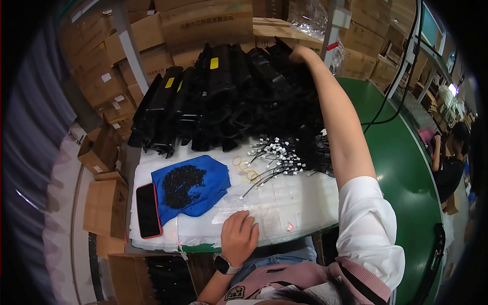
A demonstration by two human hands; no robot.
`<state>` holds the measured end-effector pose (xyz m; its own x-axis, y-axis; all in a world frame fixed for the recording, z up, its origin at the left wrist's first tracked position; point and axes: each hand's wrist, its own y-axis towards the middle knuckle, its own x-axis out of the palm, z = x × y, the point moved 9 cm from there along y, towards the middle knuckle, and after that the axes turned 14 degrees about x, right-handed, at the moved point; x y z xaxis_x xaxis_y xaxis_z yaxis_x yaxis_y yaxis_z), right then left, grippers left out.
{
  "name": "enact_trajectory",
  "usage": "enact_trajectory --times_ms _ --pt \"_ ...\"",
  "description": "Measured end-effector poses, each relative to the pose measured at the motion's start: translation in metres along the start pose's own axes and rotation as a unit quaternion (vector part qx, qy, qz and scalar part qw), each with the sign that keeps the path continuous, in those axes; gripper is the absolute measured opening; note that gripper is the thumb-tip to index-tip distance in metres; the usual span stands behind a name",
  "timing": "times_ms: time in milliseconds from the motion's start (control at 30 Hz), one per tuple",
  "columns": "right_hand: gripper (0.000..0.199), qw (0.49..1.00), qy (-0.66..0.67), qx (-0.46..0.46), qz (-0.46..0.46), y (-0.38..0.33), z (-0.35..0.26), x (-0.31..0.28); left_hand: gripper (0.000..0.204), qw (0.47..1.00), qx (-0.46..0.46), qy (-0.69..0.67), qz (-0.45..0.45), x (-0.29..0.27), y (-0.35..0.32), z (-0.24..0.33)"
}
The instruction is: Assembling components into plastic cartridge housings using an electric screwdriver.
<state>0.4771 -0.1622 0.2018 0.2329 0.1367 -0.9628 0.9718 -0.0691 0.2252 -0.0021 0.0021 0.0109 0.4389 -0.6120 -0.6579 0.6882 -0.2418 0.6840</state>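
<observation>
My right arm stretches to the far side of the table. There my right hand is closed at the end of a dark, tilted black plastic housing, its fingertips partly hidden. My left hand rests at the near table edge, holding nothing, its fingers loosely bent and a little apart. Long black plastic housings, some with yellow labels, lie heaped across the back. In front of them spreads a bundle of black cables with white connectors. Small black parts lie piled on a blue cloth.
A phone with a red case lies at the left edge. Yellowish rings sit beside the cables. A green surface runs along the right. Cardboard boxes stand behind and to the left. Another person sits far right.
</observation>
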Motion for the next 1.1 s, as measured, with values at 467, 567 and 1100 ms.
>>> enact_trajectory --times_ms 467,567,1100 --pt "0.045 0.966 0.083 -0.055 0.240 -0.061 0.049 -0.111 0.021 1.000 0.000 -0.011 -0.005 -0.001 0.000 0.005" --pt "0.033 0.808 0.069 -0.284 0.512 -0.071 0.150 -0.131 0.021 0.998 0.026 -0.055 -0.009 0.014 0.017 0.007" --pt "0.062 0.849 0.243 -0.436 -0.175 -0.355 0.026 0.065 0.027 0.980 0.157 0.095 -0.076 0.047 0.045 0.048"
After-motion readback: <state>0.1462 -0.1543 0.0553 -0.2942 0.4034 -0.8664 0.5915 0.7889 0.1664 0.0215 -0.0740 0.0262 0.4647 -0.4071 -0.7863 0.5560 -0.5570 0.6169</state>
